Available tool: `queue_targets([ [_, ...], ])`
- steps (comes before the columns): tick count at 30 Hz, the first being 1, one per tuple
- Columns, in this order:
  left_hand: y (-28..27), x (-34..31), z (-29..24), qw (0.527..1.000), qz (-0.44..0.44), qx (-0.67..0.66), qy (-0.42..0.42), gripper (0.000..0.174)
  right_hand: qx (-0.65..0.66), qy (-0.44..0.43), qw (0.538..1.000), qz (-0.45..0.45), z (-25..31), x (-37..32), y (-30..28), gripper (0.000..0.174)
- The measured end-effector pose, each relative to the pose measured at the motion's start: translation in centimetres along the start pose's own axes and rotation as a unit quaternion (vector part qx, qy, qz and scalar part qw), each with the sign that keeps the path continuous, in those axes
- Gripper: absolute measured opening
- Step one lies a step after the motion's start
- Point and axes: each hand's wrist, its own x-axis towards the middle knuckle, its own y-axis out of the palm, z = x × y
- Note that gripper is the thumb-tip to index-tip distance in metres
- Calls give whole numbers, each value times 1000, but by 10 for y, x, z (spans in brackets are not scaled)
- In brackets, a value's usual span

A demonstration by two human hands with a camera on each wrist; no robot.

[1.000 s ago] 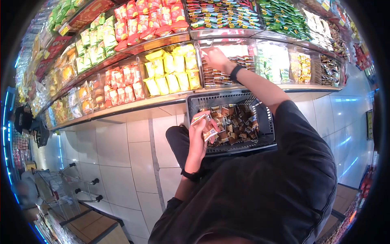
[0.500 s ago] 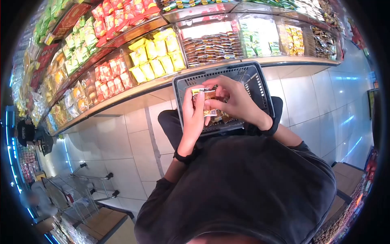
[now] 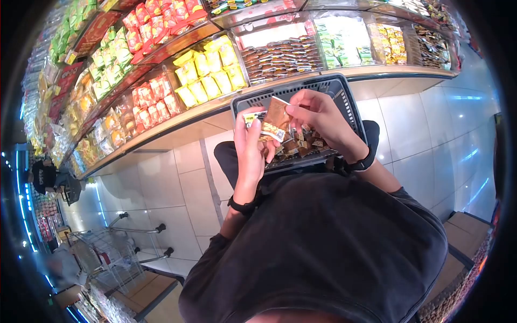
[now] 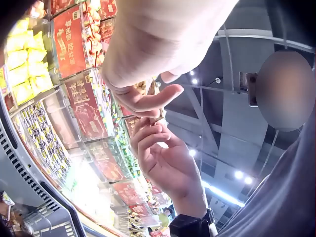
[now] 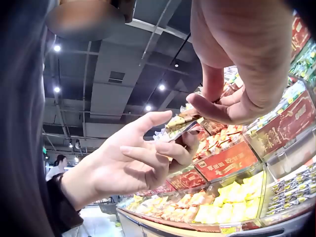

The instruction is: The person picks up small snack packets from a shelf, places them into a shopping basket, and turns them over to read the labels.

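Note:
Over the basket, my left hand (image 3: 249,156) holds small flat snack packets, thumb on top and fingers underneath. One is a brown packet (image 3: 278,114) tilted upward; a white-and-yellow printed packet (image 3: 253,117) shows beside it. My right hand (image 3: 326,121) pinches the brown packet's upper right edge between thumb and fingers. In the right wrist view the packets (image 5: 183,121) appear edge-on between both hands. Below, the dark plastic basket (image 3: 351,107) contains many similar brown packets (image 3: 304,144), partly hidden by my hands.
A shelf of clear bins runs along the front. Its near row has brown packets (image 3: 280,59), yellow bags (image 3: 210,75) and green-and-white packets (image 3: 344,48). A shopping cart (image 3: 107,250) stands on the tiled floor at left. My knees flank the basket.
My right hand has come back from the bin of brown packets to meet the left hand above the basket. Since half a second ago, the brown packet has been raised and tilted.

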Motion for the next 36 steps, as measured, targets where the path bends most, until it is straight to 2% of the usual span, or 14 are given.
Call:
queue_targets([
  [2,2,-4,0,999,13,29,24,28,14,22,1000,-12,3,-2,0,10],
  [3,5,-6,-1,997,26,57,47,33,17,22,1000,-14,5,-3,0,10],
  [4,8,-8,-3,998,17,37,38,46,31,36,999,-16,7,-3,0,10],
  [9,15,-18,-11,997,46,37,50,47,69,71,995,-3,9,-4,-3,14],
  [14,16,-22,-12,991,74,31,111,52,89,88,992,10,16,-7,3,14],
  [24,12,-23,-17,994,65,-12,86,52,101,85,991,14,19,-9,9,14],
  [31,9,-19,-14,996,-3,-48,77,42,84,65,994,5,14,-7,9,15],
  [33,5,-15,-12,995,-26,-61,74,38,106,21,994,30,14,-9,10,15],
  [35,-9,-8,-6,984,0,-176,4,34,96,0,994,56,15,-11,13,16],
  [36,-18,-5,1,976,23,-217,-9,37,67,-44,993,81,16,-12,15,17],
])
